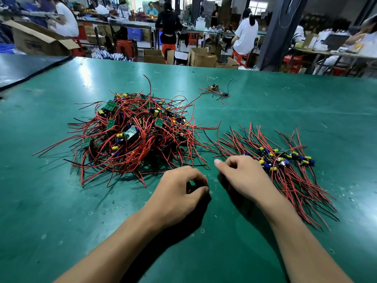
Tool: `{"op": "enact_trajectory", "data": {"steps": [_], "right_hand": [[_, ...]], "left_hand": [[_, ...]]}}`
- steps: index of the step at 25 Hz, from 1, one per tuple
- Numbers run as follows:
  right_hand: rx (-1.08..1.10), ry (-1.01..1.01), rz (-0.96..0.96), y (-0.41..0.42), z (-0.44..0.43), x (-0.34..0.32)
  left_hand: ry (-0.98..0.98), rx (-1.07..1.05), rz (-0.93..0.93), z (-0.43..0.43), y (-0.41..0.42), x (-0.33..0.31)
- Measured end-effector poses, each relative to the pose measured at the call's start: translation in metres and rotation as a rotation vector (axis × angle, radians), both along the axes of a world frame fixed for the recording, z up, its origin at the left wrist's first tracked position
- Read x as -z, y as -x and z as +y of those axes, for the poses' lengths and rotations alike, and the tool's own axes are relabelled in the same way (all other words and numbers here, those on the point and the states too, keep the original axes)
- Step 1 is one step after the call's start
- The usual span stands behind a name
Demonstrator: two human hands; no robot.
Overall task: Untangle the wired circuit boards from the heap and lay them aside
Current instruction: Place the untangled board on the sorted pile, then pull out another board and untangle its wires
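Nearest, the left hand (179, 193) and the right hand (240, 176) hover over the green counter (61, 201), fingers loosely curled, nothing visible in either. Just beside the right hand lies the sorted row (285, 160), its wires combed roughly parallel. Beyond the left hand sits the heap (134, 131). Its boards are probably light and fragile where the wires join them, and the wires limp and quick to snag, so holding a board's body rather than a wire seems safest. The boards are small and green, with yellow and blue components and red and black leads. Farther back, a stray cluster (216, 90) lies apart.
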State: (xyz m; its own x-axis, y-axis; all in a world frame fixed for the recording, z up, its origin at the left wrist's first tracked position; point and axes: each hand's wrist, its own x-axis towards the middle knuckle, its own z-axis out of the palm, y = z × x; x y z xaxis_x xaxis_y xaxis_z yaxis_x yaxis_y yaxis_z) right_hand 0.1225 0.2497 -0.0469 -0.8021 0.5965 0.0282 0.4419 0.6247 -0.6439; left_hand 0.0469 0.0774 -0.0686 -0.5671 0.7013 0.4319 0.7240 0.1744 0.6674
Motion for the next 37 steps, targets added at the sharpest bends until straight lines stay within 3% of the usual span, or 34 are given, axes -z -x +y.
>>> {"op": "enact_trajectory", "data": {"steps": [2,5,11,13,16,21,25,29,34,37], "right_hand": [[-0.16,0.004,0.072,0.001,-0.007,-0.004],[-0.426,0.043,0.019,0.0,-0.015,-0.002],[-0.372,0.123,0.178,0.007,-0.016,0.007],[-0.358,0.27,0.233,0.009,-0.014,0.007],[-0.299,0.653,0.395,0.009,-0.018,0.004],[-0.444,1.177,0.469,0.006,-0.02,-0.004],[-0.582,1.383,0.434,0.002,-0.025,-0.007],[-0.715,1.536,0.4,-0.001,-0.028,-0.008],[-0.664,1.479,0.271,-0.005,-0.015,-0.009],[-0.602,1.391,0.236,-0.004,-0.011,-0.008]], "left_hand": [[-0.1,-0.019,0.008,-0.001,-0.003,-0.002],[-0.251,-0.056,-0.085,0.001,-0.008,-0.006],[-0.485,0.048,-0.573,-0.001,-0.007,-0.014],[-0.551,-0.036,-0.65,-0.002,-0.002,-0.015],[-0.502,-0.102,-0.707,-0.005,0.007,-0.008],[-0.335,-0.119,-0.576,-0.003,0.004,-0.003],[-0.318,-0.179,-0.365,0.002,-0.002,-0.001],[-0.21,-0.023,-0.313,0.0,-0.005,-0.003],[-0.401,0.081,-1.146,0.003,-0.009,-0.012],[-0.322,0.136,-1.256,0.002,-0.006,-0.014]]}}
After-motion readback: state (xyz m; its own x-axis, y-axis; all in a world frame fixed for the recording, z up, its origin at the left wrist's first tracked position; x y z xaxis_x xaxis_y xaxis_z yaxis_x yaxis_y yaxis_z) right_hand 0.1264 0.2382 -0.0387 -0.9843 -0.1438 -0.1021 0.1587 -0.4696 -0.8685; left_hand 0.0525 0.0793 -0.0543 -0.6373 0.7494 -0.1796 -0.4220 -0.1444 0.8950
